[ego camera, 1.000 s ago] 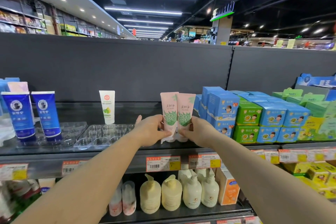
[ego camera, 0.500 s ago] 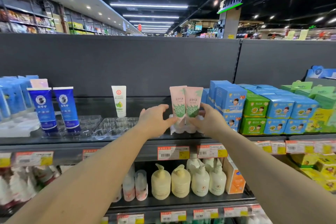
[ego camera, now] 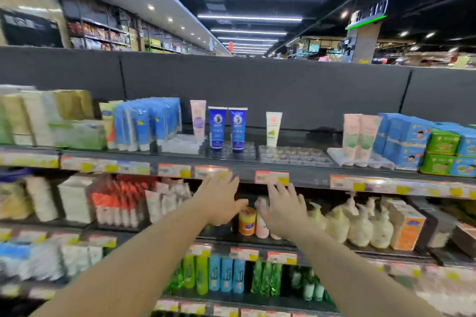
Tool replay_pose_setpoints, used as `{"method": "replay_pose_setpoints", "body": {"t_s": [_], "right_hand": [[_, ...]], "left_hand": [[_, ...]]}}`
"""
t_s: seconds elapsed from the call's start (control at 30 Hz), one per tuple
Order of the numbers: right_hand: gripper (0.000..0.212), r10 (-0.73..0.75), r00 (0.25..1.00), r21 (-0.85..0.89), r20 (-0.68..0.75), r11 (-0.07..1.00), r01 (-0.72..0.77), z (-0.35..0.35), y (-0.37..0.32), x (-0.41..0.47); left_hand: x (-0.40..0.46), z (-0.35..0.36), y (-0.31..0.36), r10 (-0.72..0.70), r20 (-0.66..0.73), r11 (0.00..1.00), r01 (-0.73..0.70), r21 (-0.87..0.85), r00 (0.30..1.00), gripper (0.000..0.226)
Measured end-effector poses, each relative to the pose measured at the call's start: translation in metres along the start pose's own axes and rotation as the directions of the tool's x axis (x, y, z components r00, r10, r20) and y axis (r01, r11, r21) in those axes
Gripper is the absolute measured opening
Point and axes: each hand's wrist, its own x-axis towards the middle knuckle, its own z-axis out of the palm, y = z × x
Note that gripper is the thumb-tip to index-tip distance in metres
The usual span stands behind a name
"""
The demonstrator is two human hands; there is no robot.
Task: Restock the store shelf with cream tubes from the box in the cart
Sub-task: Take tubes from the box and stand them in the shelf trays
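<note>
Two pink cream tubes [ego camera: 360,139] with green print stand upright side by side on the top shelf [ego camera: 296,171], at its right, next to blue boxes. My left hand [ego camera: 221,198] and my right hand [ego camera: 284,210] are both empty with fingers spread, held in front of the second shelf, well below and left of the tubes. The box and the cart are out of view.
Clear plastic tube trays [ego camera: 291,154] lie on the top shelf. Two dark blue tubes [ego camera: 228,128], a white tube [ego camera: 273,128] and a pale pink tube [ego camera: 197,118] stand there too. Blue and green boxes [ego camera: 422,144] fill the right. Cream pump bottles [ego camera: 358,224] stand below.
Both hands have let go of the two pink tubes and dropped down and away from them. The view has swung left, so the tubes now sit at the right.
</note>
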Motion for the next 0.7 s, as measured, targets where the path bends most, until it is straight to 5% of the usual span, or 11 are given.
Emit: {"method": "replay_pose_setpoints", "body": {"t_s": [0.23, 0.47, 0.7], "right_hand": [[0.065, -0.387, 0.911, 0.100, 0.143, 0.921, 0.376, 0.066, -0.284, -0.034], [0.069, -0.661, 0.697, 0.203, 0.277, 0.750, 0.630, 0.117, -0.520, -0.085], [0.071, -0.771, 0.530, 0.296, 0.354, 0.630, 0.718, 0.196, -0.694, -0.095]], "left_hand": [[-0.202, -0.012, -0.222, -0.458, 0.013, 0.889, 0.457, 0.020, 0.889, 0.074], [-0.389, -0.018, -0.371, -0.794, -0.015, 0.606, 0.794, 0.047, 0.608, 0.073], [-0.486, 0.001, -0.498, -0.932, -0.005, 0.362, 0.931, 0.053, 0.363, 0.071]]}}
